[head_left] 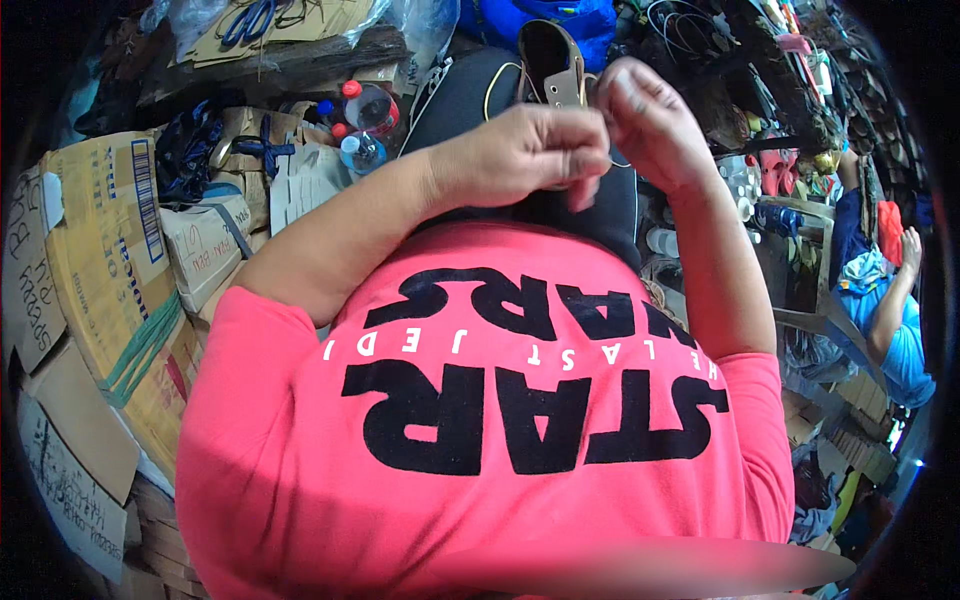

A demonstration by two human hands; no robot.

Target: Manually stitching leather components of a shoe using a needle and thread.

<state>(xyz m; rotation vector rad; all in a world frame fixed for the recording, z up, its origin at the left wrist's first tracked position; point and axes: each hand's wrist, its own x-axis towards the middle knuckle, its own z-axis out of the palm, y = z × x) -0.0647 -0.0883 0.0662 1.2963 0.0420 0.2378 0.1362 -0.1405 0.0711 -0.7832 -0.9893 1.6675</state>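
A brown shoe [560, 85] with metal eyelets along its edge stands upright by my dark-trousered lap, its opening facing up. My left hand [530, 150] is in front of the shoe's lower part, fingers curled and pinched together. To the right of the shoe, my right hand [652, 120] is raised with its fingertips also pressed together. A thin yellowish cord [489, 95] loops out beside my left hand. Whether either hand grips this cord cannot be made out. My hands hide the lower part of the shoe.
At the left stand cardboard boxes [95, 220], with plastic bottles [370, 108] closer to my leg. A blue bag [590, 30] lies beyond the shoe. Cluttered shelves fill the right, where another person in a blue shirt [895, 335] has an arm raised.
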